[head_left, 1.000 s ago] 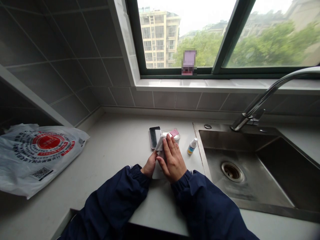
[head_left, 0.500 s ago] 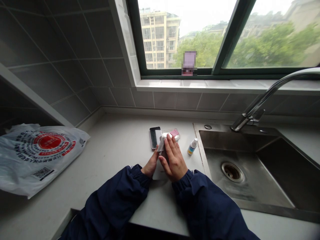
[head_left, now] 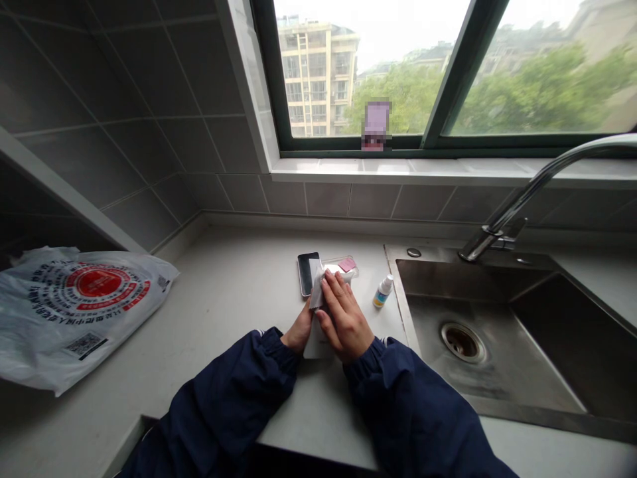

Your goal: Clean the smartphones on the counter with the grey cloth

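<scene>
My left hand point(head_left: 298, 327) grips the left side of a flat, pale, rounded-corner device point(head_left: 317, 346); its kind is not clear, since my hands cover most of it. Over its top lies my right hand point(head_left: 347, 320), fingers stretched out and close together, pressing a thin white wipe point(head_left: 317, 292) against it. The wipe's loose edge sticks out on the left, between the two hands. Just beyond my fingertips are a dark-screened phone point(head_left: 305, 271) and a clear case with a pink card point(head_left: 347, 264). A small white spray bottle point(head_left: 383, 291) with a yellow-blue label stands right of my right hand.
To the right, a steel sink point(head_left: 497, 405) is set into the white counter point(head_left: 239, 279), with a chrome faucet point(head_left: 517, 199) behind it. A printed white plastic bag point(head_left: 94, 312) lies at the left. Behind the counter are a tiled wall and a window.
My right fingers have slid slightly left over the device, and the wipe has shifted left and down with them. My left hand stays nearly still.
</scene>
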The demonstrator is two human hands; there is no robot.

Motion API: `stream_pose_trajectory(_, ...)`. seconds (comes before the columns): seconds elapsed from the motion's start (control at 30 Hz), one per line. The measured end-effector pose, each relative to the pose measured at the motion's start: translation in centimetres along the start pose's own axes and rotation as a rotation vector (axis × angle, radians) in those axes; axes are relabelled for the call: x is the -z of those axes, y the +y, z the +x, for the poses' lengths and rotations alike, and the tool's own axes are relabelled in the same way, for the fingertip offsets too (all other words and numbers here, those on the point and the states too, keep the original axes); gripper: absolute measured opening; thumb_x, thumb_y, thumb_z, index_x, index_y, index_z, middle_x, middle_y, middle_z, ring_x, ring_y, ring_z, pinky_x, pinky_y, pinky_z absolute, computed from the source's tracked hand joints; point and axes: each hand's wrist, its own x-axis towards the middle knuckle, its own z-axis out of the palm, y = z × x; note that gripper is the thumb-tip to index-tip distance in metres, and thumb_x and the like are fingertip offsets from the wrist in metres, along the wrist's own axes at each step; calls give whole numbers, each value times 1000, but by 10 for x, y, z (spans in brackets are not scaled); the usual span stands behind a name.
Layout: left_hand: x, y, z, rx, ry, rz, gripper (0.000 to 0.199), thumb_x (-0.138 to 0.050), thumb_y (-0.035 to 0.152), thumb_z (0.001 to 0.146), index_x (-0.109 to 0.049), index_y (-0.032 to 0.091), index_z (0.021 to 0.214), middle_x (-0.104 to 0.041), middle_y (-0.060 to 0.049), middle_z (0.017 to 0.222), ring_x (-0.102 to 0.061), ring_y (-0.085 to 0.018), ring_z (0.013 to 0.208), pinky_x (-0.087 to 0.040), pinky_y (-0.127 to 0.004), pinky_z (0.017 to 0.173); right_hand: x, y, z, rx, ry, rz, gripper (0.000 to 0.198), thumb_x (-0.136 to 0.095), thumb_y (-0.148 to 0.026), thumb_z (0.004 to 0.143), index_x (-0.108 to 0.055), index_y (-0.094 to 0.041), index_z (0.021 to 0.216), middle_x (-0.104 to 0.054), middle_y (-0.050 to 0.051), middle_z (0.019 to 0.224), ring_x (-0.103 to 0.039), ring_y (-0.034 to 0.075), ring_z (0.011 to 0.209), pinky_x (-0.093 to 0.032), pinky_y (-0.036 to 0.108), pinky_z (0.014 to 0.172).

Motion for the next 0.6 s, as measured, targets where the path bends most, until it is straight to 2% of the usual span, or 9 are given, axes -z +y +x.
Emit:
stream_pose_trajectory(0.13, -4, 2, 0, 20, -20, -5, 45, -42, 37, 103, -59, 18, 140, -56, -2, 146, -26, -14, 150, -9, -19, 122, 1, 0, 1, 14, 14, 21, 65, -46, -19, 100, -21, -15, 160, -28, 16, 163, -19, 33, 153, -32, 58, 119)
stream_pose_trajectory(0.23, -3, 1, 0, 57, -37, -28, 46, -37, 38, 104, -62, 18, 137, -57, -2, 145, -28, -13, 150, -12, -17, 120, 2, -1, 1, 31, 32, 41, 66, -47, -17, 99, -22, -16, 160, -29, 15, 163, -20, 33, 153, -33, 58, 120)
stream_pose_trajectory(0.43, 1, -1, 0, 90, -74, -93, 50, -35, 40, 105, -53, 17, 145, -56, -5, 146, -35, -17, 147, -20, -23, 121, 3, -2, 2, 56, 60, 62, 65, -47, -15, 98, -24, -16, 159, -32, 14, 162, -23, 33, 152, -35, 57, 119)
stream_pose_trajectory(0.6, 2, -1, 1, 84, -61, -141, 49, -35, 37, 105, -55, 13, 143, -59, -7, 143, -39, -18, 145, -19, -23, 122, -1, -2, 2, 45, 74, 49, 66, -49, -11, 96, -26, -15, 159, -34, 16, 160, -25, 33, 151, -36, 56, 119)
